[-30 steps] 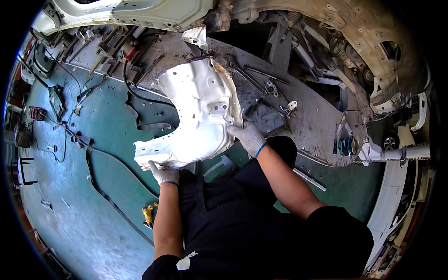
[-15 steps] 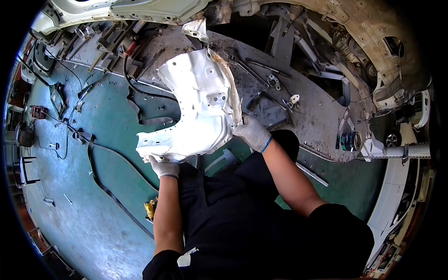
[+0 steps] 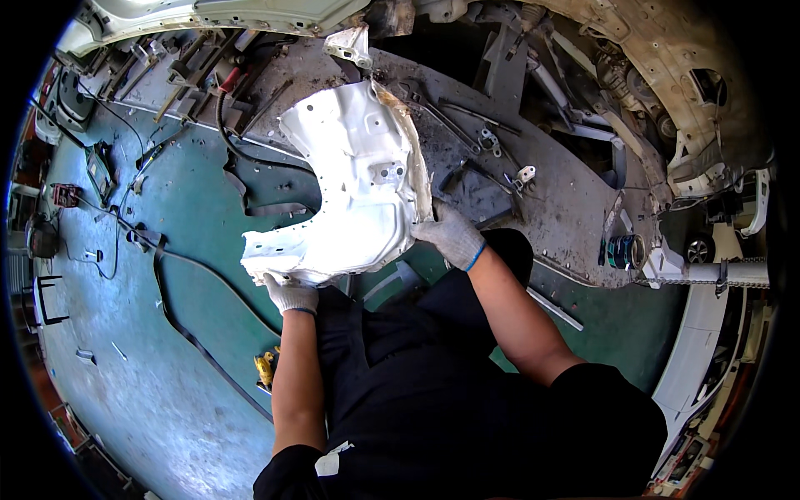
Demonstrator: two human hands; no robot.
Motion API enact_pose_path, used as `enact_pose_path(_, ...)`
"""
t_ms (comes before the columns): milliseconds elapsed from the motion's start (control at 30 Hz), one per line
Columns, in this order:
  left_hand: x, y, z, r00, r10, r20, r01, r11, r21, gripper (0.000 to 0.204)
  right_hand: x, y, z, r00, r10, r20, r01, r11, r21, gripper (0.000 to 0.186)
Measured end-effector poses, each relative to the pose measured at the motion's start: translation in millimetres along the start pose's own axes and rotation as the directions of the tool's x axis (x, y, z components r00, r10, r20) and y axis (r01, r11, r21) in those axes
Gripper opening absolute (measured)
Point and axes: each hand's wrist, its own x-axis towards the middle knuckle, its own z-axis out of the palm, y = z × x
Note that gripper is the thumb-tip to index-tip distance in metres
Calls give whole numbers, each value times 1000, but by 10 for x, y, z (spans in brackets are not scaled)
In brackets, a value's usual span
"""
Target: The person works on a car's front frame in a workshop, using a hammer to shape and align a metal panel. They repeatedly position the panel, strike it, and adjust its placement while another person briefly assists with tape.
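Note:
Between both hands I hold a large white car body panel (image 3: 358, 200), a curved arch shape with small holes and a rusty, ragged right edge. My left hand (image 3: 290, 294), in a pale knit glove, grips its lower left end; the fingers are partly hidden beneath it. My right hand (image 3: 451, 236), in a similar glove with a blue cuff, is closed on the lower right edge. The panel's upper end lies over the grey metal platform (image 3: 567, 225). Just past that end stands a small white metal bracket piece (image 3: 349, 47).
Metal bars, clamps and a red-handled tool (image 3: 231, 79) lie on the platform's far left. Long wrenches (image 3: 450, 125) and a dark flat part (image 3: 479, 196) lie right of the panel. A black hose (image 3: 196, 342) crosses the green floor, near a yellow tool (image 3: 265, 367). A stripped car body (image 3: 667, 50) arches overhead.
The panel and both hands have shifted very slightly left and up in the picture. Both hands keep their grip.

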Motion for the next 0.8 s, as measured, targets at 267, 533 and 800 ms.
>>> enact_pose_path(267, -75, 1, 108, 1000, 13, 21, -13, 1000, 23, 84, 63, 72, 17, 999, -7, -41, 4, 997, -80, 47)
enact_pose_path(533, -107, -15, 131, 998, 39, 55, -40, 999, 11, 82, -41, -3, 62, 994, -70, -78, 77, 993, 91, 24)
enact_pose_path(800, -130, 6, 133, 997, 17, 69, -17, 1000, 8, 82, -62, -36, 68, 999, -32, 9, 28, 953, 302, 30)
